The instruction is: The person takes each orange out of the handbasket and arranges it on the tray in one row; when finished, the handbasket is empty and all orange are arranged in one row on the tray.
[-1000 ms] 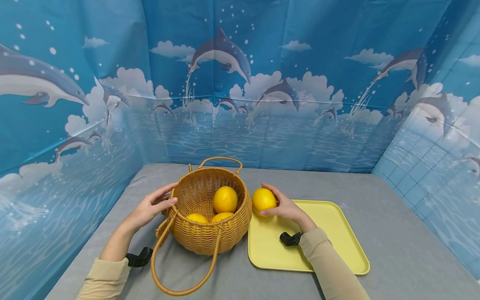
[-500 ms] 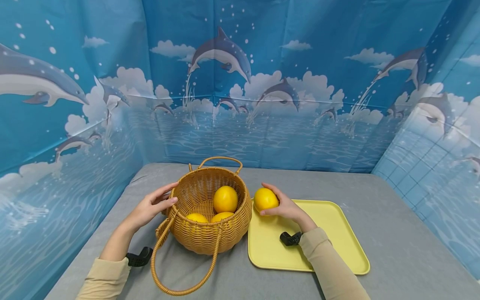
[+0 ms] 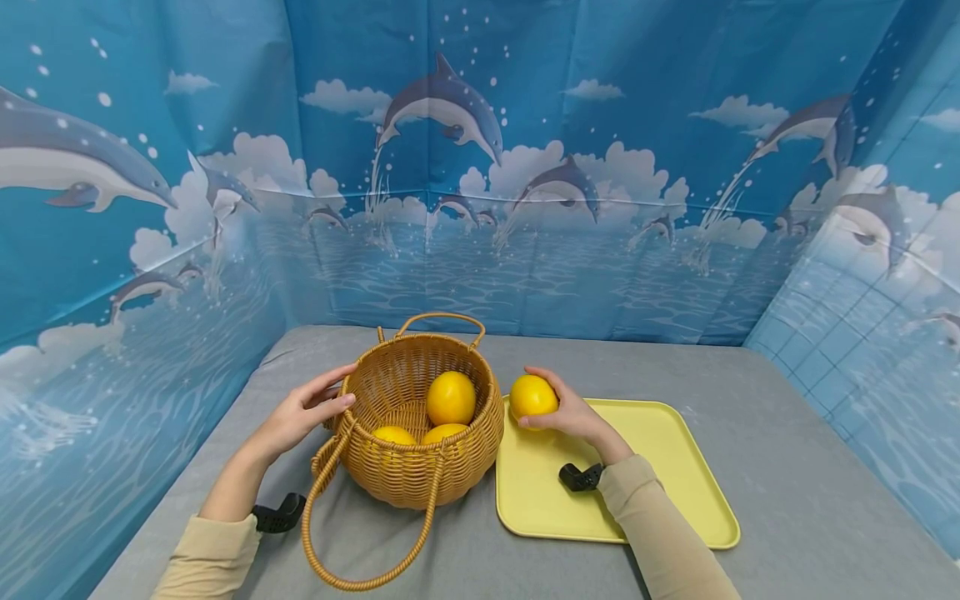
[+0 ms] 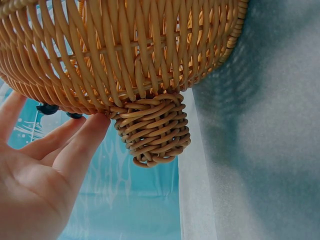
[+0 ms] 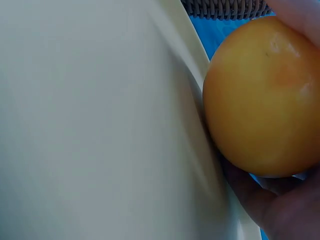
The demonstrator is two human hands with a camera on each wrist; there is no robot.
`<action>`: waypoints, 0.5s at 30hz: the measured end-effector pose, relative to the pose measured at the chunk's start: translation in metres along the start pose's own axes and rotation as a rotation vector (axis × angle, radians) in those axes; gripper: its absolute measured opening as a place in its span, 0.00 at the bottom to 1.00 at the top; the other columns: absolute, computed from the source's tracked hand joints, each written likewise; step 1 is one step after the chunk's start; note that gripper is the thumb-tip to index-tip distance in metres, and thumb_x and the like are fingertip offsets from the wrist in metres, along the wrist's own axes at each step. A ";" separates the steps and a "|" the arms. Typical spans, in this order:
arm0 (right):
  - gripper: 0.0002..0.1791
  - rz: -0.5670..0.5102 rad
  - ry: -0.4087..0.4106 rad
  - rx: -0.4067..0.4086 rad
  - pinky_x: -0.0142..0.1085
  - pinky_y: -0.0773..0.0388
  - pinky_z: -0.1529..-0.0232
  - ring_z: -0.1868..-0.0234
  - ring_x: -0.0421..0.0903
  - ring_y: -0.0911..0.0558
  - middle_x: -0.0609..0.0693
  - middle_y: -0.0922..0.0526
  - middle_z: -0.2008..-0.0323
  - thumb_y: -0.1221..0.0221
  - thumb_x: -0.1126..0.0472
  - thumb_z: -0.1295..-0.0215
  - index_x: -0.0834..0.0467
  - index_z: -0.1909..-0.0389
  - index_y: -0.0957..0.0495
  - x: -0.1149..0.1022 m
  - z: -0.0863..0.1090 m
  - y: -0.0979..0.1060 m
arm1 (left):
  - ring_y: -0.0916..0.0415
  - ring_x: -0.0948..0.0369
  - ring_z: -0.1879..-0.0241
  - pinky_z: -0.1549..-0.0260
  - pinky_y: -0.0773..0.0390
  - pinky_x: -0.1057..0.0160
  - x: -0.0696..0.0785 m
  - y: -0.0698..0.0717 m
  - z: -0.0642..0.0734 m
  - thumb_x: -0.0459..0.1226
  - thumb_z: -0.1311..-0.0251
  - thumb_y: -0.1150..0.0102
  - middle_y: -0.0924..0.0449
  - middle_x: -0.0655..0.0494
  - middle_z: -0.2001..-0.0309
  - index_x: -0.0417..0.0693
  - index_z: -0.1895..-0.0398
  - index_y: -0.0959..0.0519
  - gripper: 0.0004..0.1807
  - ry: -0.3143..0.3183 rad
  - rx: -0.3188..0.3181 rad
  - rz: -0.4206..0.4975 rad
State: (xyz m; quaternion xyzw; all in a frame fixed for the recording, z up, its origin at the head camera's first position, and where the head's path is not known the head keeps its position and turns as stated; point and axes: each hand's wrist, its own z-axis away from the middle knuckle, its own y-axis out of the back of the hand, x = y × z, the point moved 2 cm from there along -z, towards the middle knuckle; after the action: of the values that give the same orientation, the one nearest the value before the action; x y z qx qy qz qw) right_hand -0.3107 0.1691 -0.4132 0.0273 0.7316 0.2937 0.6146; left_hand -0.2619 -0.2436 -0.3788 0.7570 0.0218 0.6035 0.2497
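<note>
A round wicker basket (image 3: 405,475) stands on the grey surface, holding a yellow fruit (image 3: 451,398) higher up and two more low near its front wall. My left hand (image 3: 300,417) rests against the basket's left rim, its fingers fairly straight. In the left wrist view, the left fingertips (image 4: 97,120) touch the woven side beside a wicker stub. Between thumb and fingers, my right hand (image 3: 573,417) grips another round yellow fruit (image 3: 533,397) over the far left corner of the yellow tray (image 3: 637,517). The right wrist view shows this smooth fruit (image 5: 265,100) close to the tray's rim.
One looped handle (image 3: 367,585) lies toward the front left of the basket; the other handle (image 3: 442,316) rises behind it. Black wrist cameras sit on both wrists. A blue dolphin-print curtain (image 3: 480,267) surrounds the grey surface (image 3: 810,500) at the back and sides.
My right hand has kept its grip while the fruit shifted slightly right, away from the basket. The left hand and the basket have stayed in place.
</note>
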 end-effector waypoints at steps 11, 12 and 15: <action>0.47 0.021 0.008 0.004 0.46 0.30 0.50 0.49 0.55 0.28 0.63 0.35 0.39 0.32 0.58 0.46 0.58 0.29 0.47 0.013 -0.008 -0.003 | 0.49 0.41 0.33 0.49 0.30 0.43 0.002 0.000 0.001 0.43 0.33 0.48 0.51 0.46 0.28 0.54 0.28 0.41 0.30 -0.012 -0.004 0.017; 0.47 0.022 0.008 0.008 0.46 0.30 0.50 0.49 0.55 0.28 0.63 0.35 0.39 0.32 0.57 0.46 0.57 0.29 0.47 0.018 -0.010 -0.003 | 0.49 0.41 0.33 0.48 0.31 0.42 0.002 0.000 0.001 0.43 0.33 0.48 0.51 0.46 0.28 0.54 0.28 0.41 0.30 -0.013 -0.005 0.016; 0.48 0.024 0.016 0.021 0.47 0.30 0.51 0.48 0.55 0.28 0.61 0.35 0.39 0.31 0.56 0.48 0.53 0.29 0.47 0.032 -0.016 -0.003 | 0.49 0.41 0.33 0.49 0.30 0.44 0.001 0.000 0.001 0.43 0.33 0.48 0.51 0.46 0.28 0.53 0.28 0.41 0.30 -0.013 -0.005 0.014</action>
State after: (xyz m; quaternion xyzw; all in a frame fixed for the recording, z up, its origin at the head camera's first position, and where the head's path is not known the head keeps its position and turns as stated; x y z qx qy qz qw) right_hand -0.3320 0.1734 -0.4420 0.0400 0.7390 0.2935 0.6050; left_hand -0.2610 -0.2433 -0.3780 0.7603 0.0134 0.6004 0.2474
